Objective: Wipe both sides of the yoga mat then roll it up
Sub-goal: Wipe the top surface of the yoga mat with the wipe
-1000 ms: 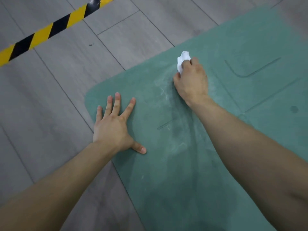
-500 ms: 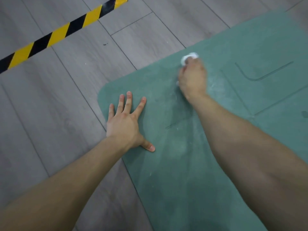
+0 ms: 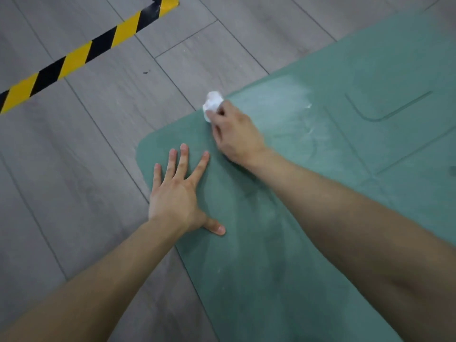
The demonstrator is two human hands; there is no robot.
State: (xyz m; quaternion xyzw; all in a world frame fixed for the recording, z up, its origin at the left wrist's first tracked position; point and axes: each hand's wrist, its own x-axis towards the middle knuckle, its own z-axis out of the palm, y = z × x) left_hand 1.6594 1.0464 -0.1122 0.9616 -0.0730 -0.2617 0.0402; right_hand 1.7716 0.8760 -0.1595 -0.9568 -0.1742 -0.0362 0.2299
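Yoga mat (image 3: 246, 280), dull green, is seen laid flat on a grey plank floor (image 3: 74, 169), with one rounded corner shown near the middle of the view. Thin grooved lines are marked into its surface, and pale smears are spread over the part near its far edge. The left hand (image 3: 174, 193) is laid palm-down just inside that rounded corner, fingers straight and spread, thumb stretched out sideways; nothing is held by it. The right hand (image 3: 237, 134), slightly blurred, is placed beyond it at the mat's far edge, its fingers curled round a crumpled white tissue (image 3: 212, 103), which is held where that edge meets the floor. Both forearms are bare and are stretched in from the near side of the view. A strip of yellow-and-black hazard tape (image 3: 81, 56) is stuck across the floor, well apart from the mat, towards the far left.
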